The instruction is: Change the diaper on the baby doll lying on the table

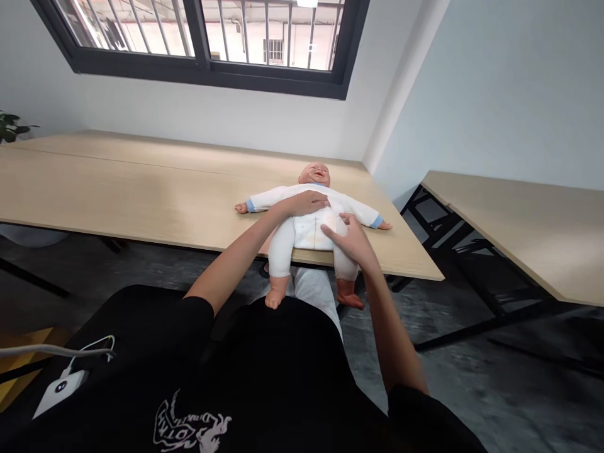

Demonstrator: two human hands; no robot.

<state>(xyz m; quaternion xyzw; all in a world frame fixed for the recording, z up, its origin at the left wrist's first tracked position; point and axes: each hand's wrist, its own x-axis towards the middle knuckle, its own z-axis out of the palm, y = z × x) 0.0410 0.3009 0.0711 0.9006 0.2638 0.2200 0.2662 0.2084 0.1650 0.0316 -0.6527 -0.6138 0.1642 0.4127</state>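
Observation:
A baby doll (309, 217) in a white suit with blue cuffs lies on its back at the near edge of a light wooden table (141, 189). Its arms are spread and its legs hang over the edge. My left hand (306, 202) rests flat on the doll's chest, fingers stretched out. My right hand (352, 238) lies on the doll's belly and hip, thumb and fingers pressing the white suit's fabric.
A second wooden table (519, 220) on a black frame stands to the right, across a gap of grey floor. A barred window (212, 38) runs along the back wall. A plant leaf (9, 126) shows at far left. A white device with a cable (61, 387) sits on my black shirt.

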